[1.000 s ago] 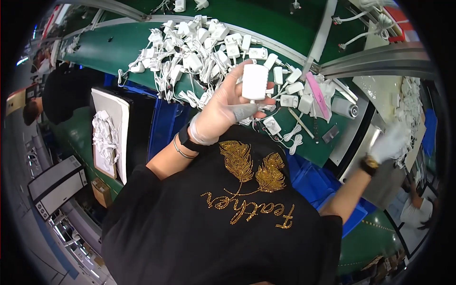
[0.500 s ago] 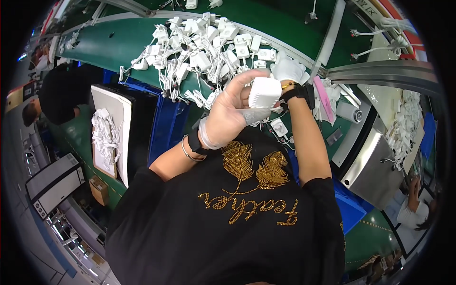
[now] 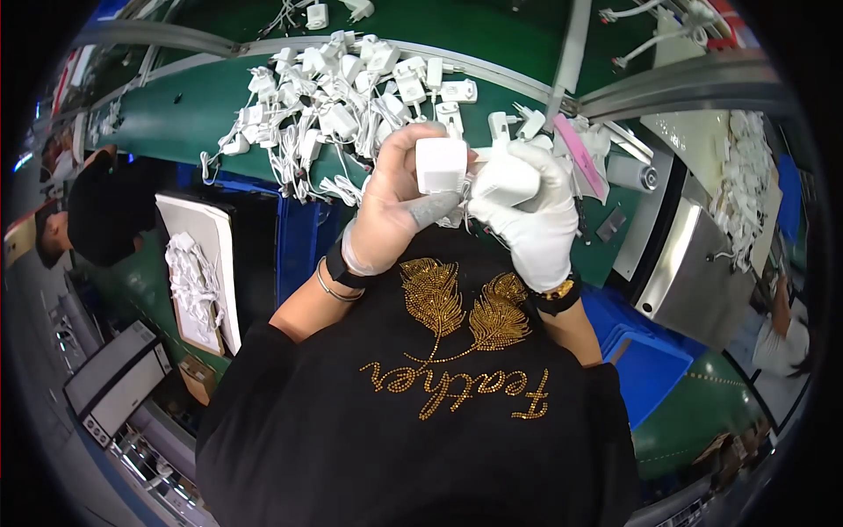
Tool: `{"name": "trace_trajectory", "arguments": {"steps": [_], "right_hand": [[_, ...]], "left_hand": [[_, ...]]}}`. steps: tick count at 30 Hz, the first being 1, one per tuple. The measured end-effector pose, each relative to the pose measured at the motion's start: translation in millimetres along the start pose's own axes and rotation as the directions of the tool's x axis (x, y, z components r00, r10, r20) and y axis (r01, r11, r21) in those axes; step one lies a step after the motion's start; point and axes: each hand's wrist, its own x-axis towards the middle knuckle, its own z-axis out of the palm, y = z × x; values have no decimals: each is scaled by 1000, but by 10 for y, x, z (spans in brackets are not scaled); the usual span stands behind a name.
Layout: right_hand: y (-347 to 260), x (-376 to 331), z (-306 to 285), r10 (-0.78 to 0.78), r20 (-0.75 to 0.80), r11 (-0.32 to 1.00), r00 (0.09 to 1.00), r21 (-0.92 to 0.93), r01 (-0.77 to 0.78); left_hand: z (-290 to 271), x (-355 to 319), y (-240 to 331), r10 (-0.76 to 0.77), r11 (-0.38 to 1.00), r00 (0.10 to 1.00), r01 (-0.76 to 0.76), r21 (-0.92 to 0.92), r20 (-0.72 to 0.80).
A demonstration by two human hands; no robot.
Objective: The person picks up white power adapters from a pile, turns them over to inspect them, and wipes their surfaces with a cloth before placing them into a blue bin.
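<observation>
My left hand (image 3: 386,211), in a thin glove with grey on the thumb, is closed around a white power adapter (image 3: 441,165). The adapter's broad smooth face is turned up. Right beside it my right hand (image 3: 537,220), in a white glove, grips a second white adapter (image 3: 507,180) between thumb and fingers. Both hands are raised before my chest, close together. Beyond them a heap of white adapters with coiled cables (image 3: 338,110) lies on the green bench (image 3: 189,110). A few loose adapters lie just past my right hand.
A pink strip (image 3: 580,158) and a silver can-like cylinder (image 3: 634,174) lie to the right, near a steel box (image 3: 689,272). At left, a white-lined tray (image 3: 230,255) carries bundled cables. Blue bins flank me. Metal rails run overhead. Other people are at both sides.
My right hand has come back from the bench toward my chest, now holding an adapter. My left hand has shifted slightly left, its adapter turned to a different face.
</observation>
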Motion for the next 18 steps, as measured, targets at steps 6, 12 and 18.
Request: {"name": "trace_trajectory", "arguments": {"steps": [6,12,18], "right_hand": [[15,-91,-28,-283,106,940,953,-169,297],[-58,-110,33,-352,123,841,928,-394,371],[-214,-164,25,-121,-48,991,991,51,123]], "left_hand": [[102,-28,-2,37,992,996,-46,117,78],[158,-75,-41,73,979,997,-75,187,17],[96,-3,-15,-113,856,989,147,-496,97]]}}
